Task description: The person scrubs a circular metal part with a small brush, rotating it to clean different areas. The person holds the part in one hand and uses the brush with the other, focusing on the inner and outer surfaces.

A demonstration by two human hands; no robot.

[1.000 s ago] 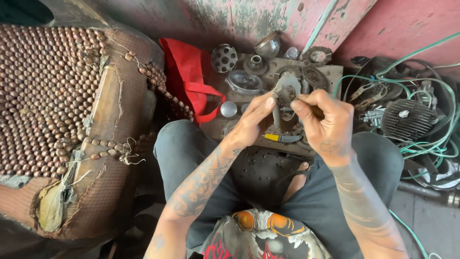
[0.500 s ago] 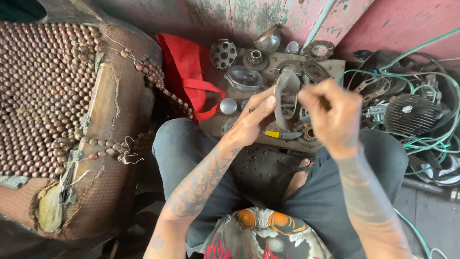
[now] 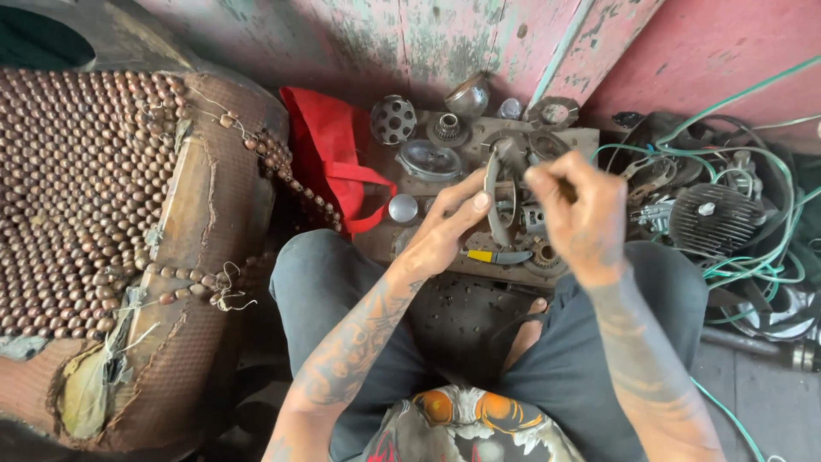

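My left hand [image 3: 445, 224] holds a curved grey metal engine part [image 3: 497, 195] upright above a low wooden board [image 3: 479, 261]. My right hand [image 3: 581, 214] is closed beside the part, pinching a thin dark tool or small piece against its upper edge; the item is blurred. A yellow-handled tool [image 3: 494, 256] lies on the board just under my hands.
A perforated metal ball [image 3: 392, 120], a gear [image 3: 445, 128], a domed cover [image 3: 428, 159] and a round cap [image 3: 403, 208] sit on the board. A red bag [image 3: 329, 154] lies left. A finned engine cylinder [image 3: 715, 218] and green cables [image 3: 770, 257] lie right. A beaded seat [image 3: 94, 214] fills the left.
Both hands have risen with the metal part. My right hand shifted from gripping the part's side to pinching at its top edge.
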